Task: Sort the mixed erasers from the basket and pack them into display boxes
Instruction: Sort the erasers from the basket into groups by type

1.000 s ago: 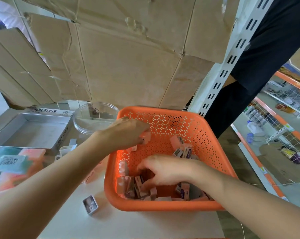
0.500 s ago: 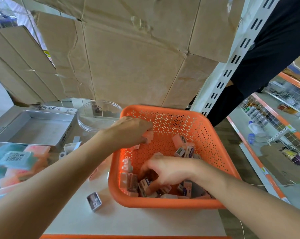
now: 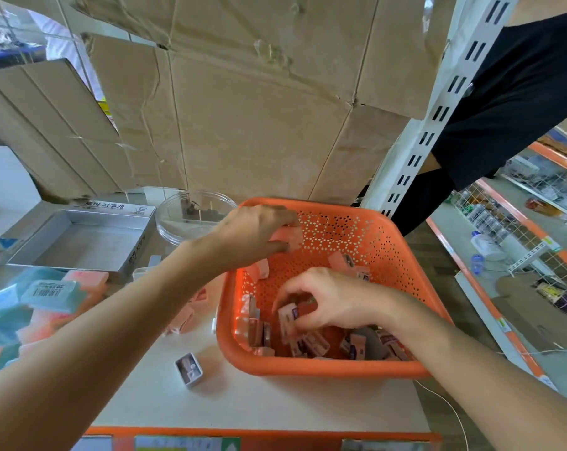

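head view: the orange basket (image 3: 366,236) sits near right on the table (image 3: 275,402), with the erasers (image 3: 311,343) heaped in its near corner. the left hand (image 3: 249,236) is over the basket's far left rim, fingers curled round pink erasers (image 3: 290,238); how many, i cannot tell. the right hand (image 3: 337,301) pinches 1 white-sleeved eraser (image 3: 288,315) from the heap. they look light, small and rubbery, not fragile. the paper sleeves may slide, so a pinch across the short sides seems best. the silver box (image 3: 80,245) lies far left.
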Available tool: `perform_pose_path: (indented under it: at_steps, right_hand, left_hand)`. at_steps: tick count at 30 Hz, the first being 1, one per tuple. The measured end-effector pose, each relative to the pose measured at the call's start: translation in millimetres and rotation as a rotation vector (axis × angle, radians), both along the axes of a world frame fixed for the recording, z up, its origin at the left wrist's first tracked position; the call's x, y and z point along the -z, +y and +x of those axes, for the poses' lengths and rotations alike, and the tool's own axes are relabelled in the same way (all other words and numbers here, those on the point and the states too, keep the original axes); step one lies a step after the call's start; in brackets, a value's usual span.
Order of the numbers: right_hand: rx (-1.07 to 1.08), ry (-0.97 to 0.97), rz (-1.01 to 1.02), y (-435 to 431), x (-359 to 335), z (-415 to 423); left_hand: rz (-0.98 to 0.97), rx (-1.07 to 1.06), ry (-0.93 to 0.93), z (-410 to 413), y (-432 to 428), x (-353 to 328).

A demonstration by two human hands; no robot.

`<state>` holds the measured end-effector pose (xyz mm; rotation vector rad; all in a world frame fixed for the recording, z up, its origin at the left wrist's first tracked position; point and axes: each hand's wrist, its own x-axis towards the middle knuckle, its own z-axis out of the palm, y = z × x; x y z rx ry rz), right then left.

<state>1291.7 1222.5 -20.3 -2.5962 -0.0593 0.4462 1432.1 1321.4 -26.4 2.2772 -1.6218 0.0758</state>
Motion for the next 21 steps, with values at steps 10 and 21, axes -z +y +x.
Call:
perform_pose_path:
  at_steps: [10,21]
  right_hand:
    - [0.243,-0.327,-0.014,4,-19,-4]
    - [0.384,-0.587,0.066,65,-35,25]
  left_hand:
    - [-0.119,0.051,0.013,21,78,-43]
    - [-0.034,-0.029,0.050,67,191,-31]
